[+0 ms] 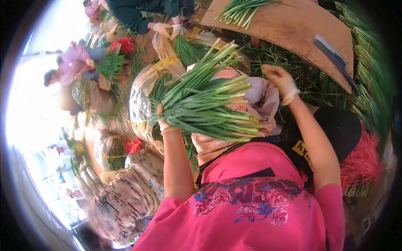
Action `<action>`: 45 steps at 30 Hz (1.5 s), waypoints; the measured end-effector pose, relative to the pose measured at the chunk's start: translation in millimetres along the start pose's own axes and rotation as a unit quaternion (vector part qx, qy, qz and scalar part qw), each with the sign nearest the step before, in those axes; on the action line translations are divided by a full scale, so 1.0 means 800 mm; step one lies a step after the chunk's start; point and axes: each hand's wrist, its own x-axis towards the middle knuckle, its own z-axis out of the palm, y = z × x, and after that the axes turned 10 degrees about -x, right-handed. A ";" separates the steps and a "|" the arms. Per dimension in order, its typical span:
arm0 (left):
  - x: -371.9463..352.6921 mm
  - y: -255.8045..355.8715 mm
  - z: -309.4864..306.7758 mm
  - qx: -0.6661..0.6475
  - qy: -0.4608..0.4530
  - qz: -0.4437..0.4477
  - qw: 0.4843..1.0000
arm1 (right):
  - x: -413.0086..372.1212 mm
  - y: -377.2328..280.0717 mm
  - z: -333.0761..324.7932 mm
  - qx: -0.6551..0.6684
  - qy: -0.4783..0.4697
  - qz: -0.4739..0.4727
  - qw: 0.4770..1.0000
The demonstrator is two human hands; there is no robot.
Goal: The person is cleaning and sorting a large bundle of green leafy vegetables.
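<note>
My left hand is wrapped around a large bunch of garlic chives on its leafy side. The pale cut ends fan out to the right, above my lap. My right hand, in a thin pale glove, is raised to the right of the bunch and apart from it. Its fingers are loosely bent and spread, with nothing clear between them. Below the bunch, a pale plastic bag lies by my knees. A clear plastic sack with yellow tape stands just beyond my left hand, with more greens inside.
A wooden board at the upper right carries a cleaver and a small bunch of chives. Stacked greens line the right edge, near red plastic strings. Co-workers sit at the left and top, one with gloved hands.
</note>
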 end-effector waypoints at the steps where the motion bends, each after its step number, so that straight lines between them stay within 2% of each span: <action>1: 0.002 -0.001 -0.001 0.011 -0.023 -0.007 1.000 | 0.009 0.016 0.027 -0.024 -0.018 -0.078 0.997; 2: -0.001 -0.008 0.005 0.030 0.010 0.011 0.999 | 0.001 -0.009 0.057 0.012 -0.031 -0.055 0.998; 3: 0.002 -0.008 -0.001 0.043 -0.014 0.006 0.999 | -0.009 -0.035 0.083 0.048 -0.045 -0.032 0.997; 5: 0.003 -0.010 0.001 0.048 -0.025 -0.010 0.998 | 0.006 -0.036 0.103 0.072 -0.130 -0.005 0.989; 6: 0.003 -0.011 0.002 0.050 -0.075 -0.023 0.996 | 0.015 -0.030 0.109 0.083 -0.158 -0.006 0.984; 7: 0.003 -0.015 0.008 0.034 -0.075 -0.033 0.996 | 0.028 -0.013 0.108 0.092 -0.154 -0.034 0.983; 9: -0.001 -0.023 0.018 0.026 -0.016 -0.015 0.999 | 0.035 -0.045 0.052 0.098 -0.081 -0.059 0.990; 10: -0.003 -0.029 0.028 0.035 0.013 -0.016 0.999 | 0.055 -0.012 0.026 0.172 -0.050 -0.014 0.984; 11: -0.005 -0.029 0.026 0.033 0.016 -0.018 0.999 | 0.062 -0.004 0.016 0.183 -0.016 0.001 0.983; 12: -0.005 -0.028 0.021 0.037 -0.020 -0.023 0.999 | 0.068 0.003 0.006 0.193 0.018 0.015 0.981; 13: -0.002 -0.028 0.017 0.041 -0.056 -0.027 0.997 | 0.057 -0.022 0.016 0.141 0.052 -0.002 0.989; 14: -0.001 -0.029 0.017 0.029 -0.023 -0.030 0.999 | 0.049 -0.045 0.040 0.066 0.058 0.007 0.996; 15: -0.001 -0.035 0.026 0.040 -0.011 -0.033 0.999 | 0.057 -0.022 0.067 0.100 0.004 -0.056 0.993; 17: -0.004 -0.044 0.051 0.061 0.012 -0.034 0.997 | 0.045 -0.045 0.101 -0.139 -0.075 -0.045 0.986; 18: -0.003 -0.038 0.042 0.051 -0.004 -0.050 0.997 | 0.044 -0.062 0.116 -0.270 -0.128 -0.060 0.952; 19: 0.001 -0.042 0.040 0.056 0.000 -0.038 0.998 | 0.050 -0.079 0.119 -0.422 -0.206 -0.081 0.879; 20: 0.005 -0.042 0.037 0.060 -0.003 -0.028 0.998 | 0.048 -0.065 0.125 -0.388 -0.103 -0.219 0.889; 22: 0.008 -0.043 0.038 0.057 -0.009 -0.022 0.998 | 0.056 -0.055 0.100 -0.145 -0.046 -0.204 0.967; 24: 0.001 -0.045 0.043 0.041 -0.012 -0.027 0.999 | 0.078 -0.036 0.049 0.068 0.024 -0.117 0.990; 25: 0.003 -0.046 0.041 0.043 -0.010 -0.030 0.999 | 0.083 -0.026 0.010 0.155 0.067 -0.046 0.985; 27: 0.008 -0.044 0.033 0.047 -0.006 -0.036 0.998 | 0.084 -0.016 -0.060 0.334 0.177 0.074 0.923; 28: 0.007 -0.039 0.024 0.052 -0.043 -0.059 0.996 | 0.076 -0.022 -0.072 0.338 0.231 0.096 0.907; 29: 0.010 -0.041 0.025 0.047 -0.037 -0.049 0.997 | 0.061 -0.035 -0.078 0.342 0.285 0.119 0.888; 31: 0.010 -0.045 0.023 0.038 -0.021 -0.029 0.999 | 0.023 -0.071 -0.077 0.204 0.148 0.042 0.967; 32: 0.009 -0.045 0.022 0.031 -0.047 -0.064 0.996 | 0.001 -0.094 -0.070 0.131 0.076 0.006 0.988; 33: 0.011 -0.050 0.029 0.024 -0.037 -0.057 0.997 | -0.018 -0.124 -0.052 0.073 0.048 -0.001 0.996; 34: 0.008 -0.053 0.036 0.028 -0.039 -0.062 0.997 | -0.024 -0.136 -0.030 0.130 0.022 0.029 0.991; 35: 0.008 -0.056 0.042 0.032 -0.043 -0.068 0.996 | -0.035 -0.161 -0.012 0.117 -0.029 0.004 0.993; 36: 0.010 -0.057 0.042 0.034 -0.036 -0.057 0.997 | -0.036 -0.169 0.004 0.082 -0.047 -0.001 0.996; 37: 0.011 -0.057 0.045 0.036 -0.028 -0.045 0.998 | -0.039 -0.178 0.019 0.106 -0.085 0.005 0.991; 39: 0.008 -0.053 0.047 0.043 -0.026 -0.035 0.998 | -0.026 -0.168 0.031 0.095 -0.168 0.051 0.980; 40: 0.001 -0.052 0.057 0.047 -0.031 -0.038 0.998 | -0.032 -0.173 0.036 0.121 -0.141 0.024 0.982; 42: -0.003 -0.049 0.057 0.036 -0.030 -0.044 0.998 | -0.021 -0.142 0.027 0.106 -0.049 -0.104 0.988; 44: 0.002 -0.037 0.040 0.022 -0.047 -0.075 0.996 | 0.004 -0.102 -0.020 0.227 0.041 -0.134 0.964; 45: 0.002 -0.034 0.033 0.014 -0.056 -0.088 0.994 | 0.016 -0.082 -0.053 0.352 0.084 -0.098 0.927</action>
